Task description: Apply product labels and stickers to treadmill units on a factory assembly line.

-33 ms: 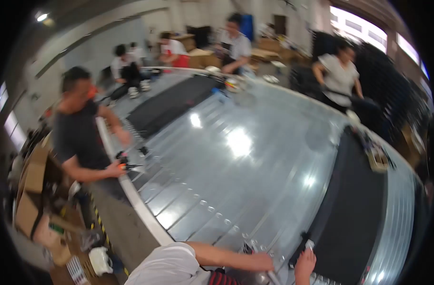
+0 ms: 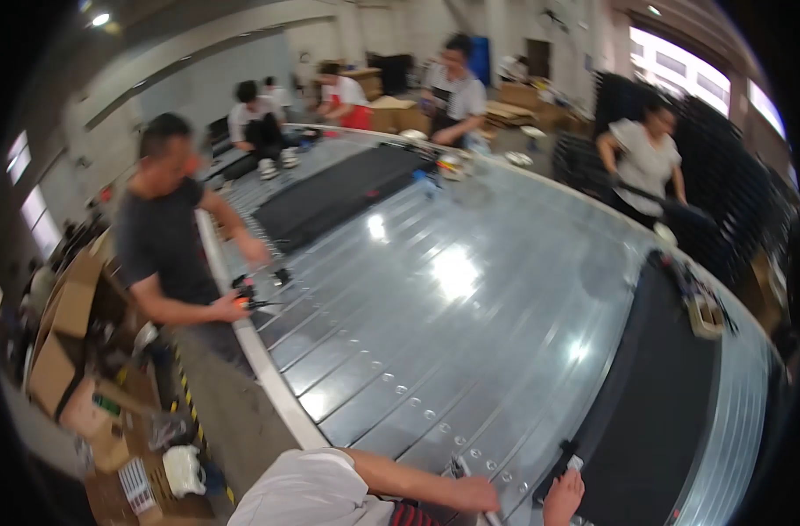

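Observation:
My left hand [image 2: 477,495] is closed low over the metal tabletop, its arm reaching in from a white sleeve. A slim pale and dark object [image 2: 460,465] shows beside its knuckles; whatever lies inside the fingers is hidden. Just to the right, my right hand [image 2: 564,498] has its fingers closed around a small white piece [image 2: 576,462]. A small black part [image 2: 567,450] touches or nearly touches that piece at the edge of a long black mat [image 2: 654,386]. The two hands are a short way apart.
Raised ribs and a row of round holes run across the metal table [image 2: 505,351]. A second black mat [image 2: 339,193] lies at the far left. Across the left edge, a person [image 2: 168,237] handles small parts. Cardboard boxes [image 2: 76,298] stand at left; a small tray [image 2: 705,317] rests far right.
The whole view has shifted, so the table and people sit a little further right and lower. My hands keep nearly the same pose, and the right one still has the white piece.

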`<state>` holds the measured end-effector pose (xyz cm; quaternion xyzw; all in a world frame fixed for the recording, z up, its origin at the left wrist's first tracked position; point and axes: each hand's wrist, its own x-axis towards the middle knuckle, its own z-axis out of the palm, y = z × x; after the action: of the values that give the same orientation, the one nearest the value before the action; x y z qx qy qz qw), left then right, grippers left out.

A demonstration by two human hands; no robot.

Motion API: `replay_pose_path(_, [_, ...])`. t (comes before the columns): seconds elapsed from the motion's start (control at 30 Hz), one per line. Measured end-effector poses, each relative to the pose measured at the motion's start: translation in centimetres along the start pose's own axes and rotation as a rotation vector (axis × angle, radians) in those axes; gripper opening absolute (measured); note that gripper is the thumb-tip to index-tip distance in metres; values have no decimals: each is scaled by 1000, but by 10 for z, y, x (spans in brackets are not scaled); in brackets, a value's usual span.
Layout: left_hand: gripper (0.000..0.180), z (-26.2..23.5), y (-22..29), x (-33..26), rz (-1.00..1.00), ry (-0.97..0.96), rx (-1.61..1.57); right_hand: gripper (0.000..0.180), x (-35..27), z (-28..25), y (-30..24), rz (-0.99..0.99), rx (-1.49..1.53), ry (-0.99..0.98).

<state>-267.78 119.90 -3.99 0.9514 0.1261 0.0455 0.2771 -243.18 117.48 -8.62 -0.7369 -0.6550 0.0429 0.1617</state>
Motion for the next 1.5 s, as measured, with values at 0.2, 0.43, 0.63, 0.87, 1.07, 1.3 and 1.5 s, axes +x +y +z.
replay_pose_path(0.2, [18,27,49,-110,-41,333,-43,45,17,-21,-30,-176,-345,59])
replay_pose_path(0.43, [25,3,106,-146,-763,10,-338,45,18,-13,-14,-220,-404,92])
replay_pose_path(0.63, [25,10,134,-203,-822,46,-241,43,24,-21,-26,-199,-377,125])
replay_pose_path(0.87, [14,23,152,-302,-753,285,-268,34,-9,16,-127,-285,-408,-333])
replay_pose_path(1.07, [13,24,154,-389,-721,201,-197,45,-135,132,-269,-393,84,-31])
replay_pose_path(1.3, [23,18,157,-491,-752,195,-296,49,-140,151,-309,-167,186,51])
replay_pose_path(1.5, [24,4,137,-527,-757,238,-280,44,-145,155,-326,-145,149,162])
